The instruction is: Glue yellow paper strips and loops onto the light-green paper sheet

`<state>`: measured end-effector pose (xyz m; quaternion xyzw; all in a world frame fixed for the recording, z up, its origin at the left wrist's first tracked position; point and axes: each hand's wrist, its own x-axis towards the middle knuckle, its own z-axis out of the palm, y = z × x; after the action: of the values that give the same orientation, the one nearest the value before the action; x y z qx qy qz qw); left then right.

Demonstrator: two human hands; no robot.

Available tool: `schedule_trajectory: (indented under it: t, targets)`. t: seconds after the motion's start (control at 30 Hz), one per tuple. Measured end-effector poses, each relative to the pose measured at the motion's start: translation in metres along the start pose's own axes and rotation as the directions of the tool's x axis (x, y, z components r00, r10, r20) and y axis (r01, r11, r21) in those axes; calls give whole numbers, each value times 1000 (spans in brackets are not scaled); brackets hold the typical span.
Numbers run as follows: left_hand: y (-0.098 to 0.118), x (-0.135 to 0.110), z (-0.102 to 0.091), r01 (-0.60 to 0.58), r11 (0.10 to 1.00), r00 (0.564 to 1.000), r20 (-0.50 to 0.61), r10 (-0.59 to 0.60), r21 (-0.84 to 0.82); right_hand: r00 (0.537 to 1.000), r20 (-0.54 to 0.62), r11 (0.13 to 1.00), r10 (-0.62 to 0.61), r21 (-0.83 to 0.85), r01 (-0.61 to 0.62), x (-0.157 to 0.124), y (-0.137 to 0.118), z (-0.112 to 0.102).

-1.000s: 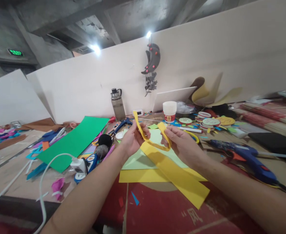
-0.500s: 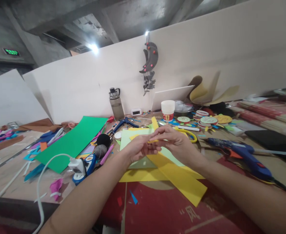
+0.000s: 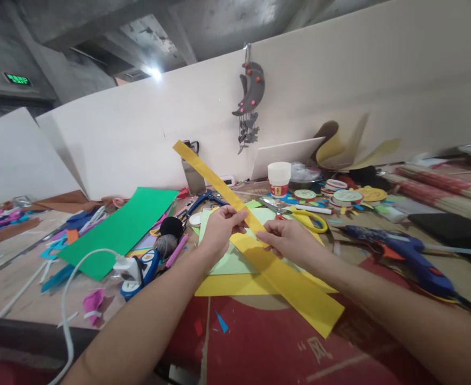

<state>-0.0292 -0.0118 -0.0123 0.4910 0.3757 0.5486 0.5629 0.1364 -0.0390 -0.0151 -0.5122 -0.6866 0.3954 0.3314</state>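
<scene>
A long narrow yellow paper strip (image 3: 215,182) runs straight from the upper left down to my hands. My left hand (image 3: 219,230) pinches it near the middle, fingers closed on it. Just to the right, my right hand (image 3: 287,240) pinches the strip's lower end. Below the hands a wider yellow paper band (image 3: 299,291) lies slantwise over a pale green sheet (image 3: 229,262) and a yellow sheet (image 3: 227,286) on the red table mat (image 3: 267,347).
A green sheet (image 3: 126,230) lies at left beside a white cable and plug (image 3: 125,267). A blue glue gun (image 3: 403,251) rests at right. Yellow-handled scissors (image 3: 307,219), a paper cup (image 3: 279,179), a water bottle (image 3: 193,179) and round discs (image 3: 347,195) stand behind. Paper scraps litter the table.
The strip was curved into a loop between my hands, then my hands came together; now the strip is stretched out straight, its free end pointing up and left.
</scene>
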Motion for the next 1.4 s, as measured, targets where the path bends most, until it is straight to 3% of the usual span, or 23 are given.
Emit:
schedule_trajectory:
  t: [0.2,0.4,0.47,0.63,0.87,1.0,1.1,1.2,1.3,1.4]
  targets:
    - [-4,4,-2,-18,1000,997,-79,16,-25,995,28,995,91,39,-92,-5,-10,1]
    - [-7,3,1,-41,998,987,-156,34,-41,994,38,990,103,97,-106,-5,-12,1]
    - [-7,3,1,-20,997,993,-118,11,-80,994,29,989,103,104,-106,-4,-10,2]
    - [-8,2,-1,125,992,982,146,-121,-19,998,-15,994,59,98,-58,0,-4,1]
    - [-6,5,-7,68,996,997,27,-69,51,999,38,976,7,218,-15,3,-1,-1]
    - [-4,5,-6,98,994,993,73,-96,-38,993,106,863,58,495,-104,5,8,0]
    - [-1,3,-3,147,974,971,215,-108,-174,973,219,693,70,691,-206,6,11,-2]
    - [0,1,-1,189,953,941,320,-107,-236,944,326,581,57,758,-297,6,9,-3]
    - [-2,1,-2,213,943,942,311,-128,-257,919,394,543,3,771,-332,4,5,-2]
    - [-5,2,-5,198,944,956,263,-127,-264,898,439,568,-29,747,-346,0,3,0]
